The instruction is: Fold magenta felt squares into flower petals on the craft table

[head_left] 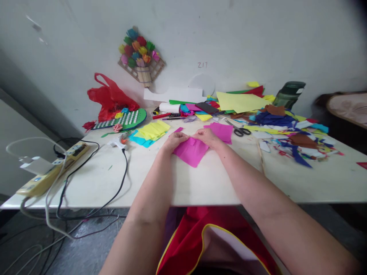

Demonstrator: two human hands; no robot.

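Note:
A square of magenta crepe paper [191, 153] hangs between my two hands over the white table, one corner pointing toward me. My left hand [175, 141] pinches its upper left edge. With fingertips pressed together, my right hand [207, 136] grips the upper right edge. A small folded flap shows on the paper between the thumbs. More magenta sheets [223, 132] lie just behind and right of my right hand. Left of my left hand, a yellow paper stack [154, 130] rests on blue paper [140, 140]. A narrow magenta strip [178, 130] sits by my left fingers.
Black scissors [242, 132] and a thin stick [260, 156] lie to the right, before a heap of paper scraps [306, 141]. A glue gun [119, 142] and a power strip [54, 170] with cables occupy the left. A green bottle [289, 95] stands at the back right.

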